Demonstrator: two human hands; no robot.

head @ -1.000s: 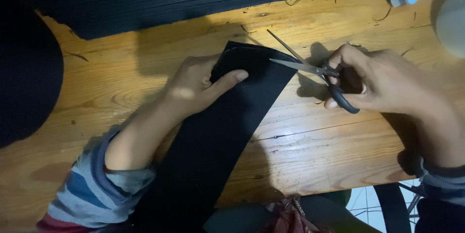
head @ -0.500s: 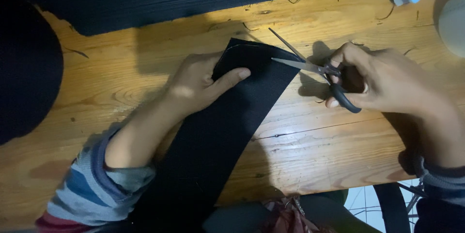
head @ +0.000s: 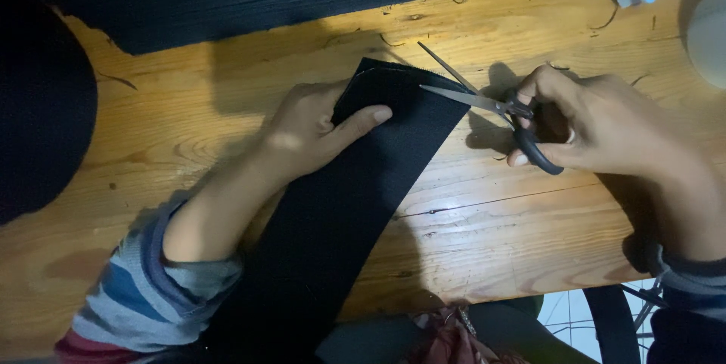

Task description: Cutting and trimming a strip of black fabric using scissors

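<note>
Black webbing strip pinned flat under left hand, fingers spread.
Right hand clamped on scissors, blades apart at bench's far edge; best kept taut, square.

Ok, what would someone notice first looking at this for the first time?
The wide black strap running diagonally across the wooden table, pinned flat near its top end by the left hand. Just right of it, the right hand holds open scissors, blades at the strap's edge.

My left hand lies flat, palm down, index finger stretched toward the right. My right hand is curled, fingers hooked closed, wrist angled near-right.
</note>
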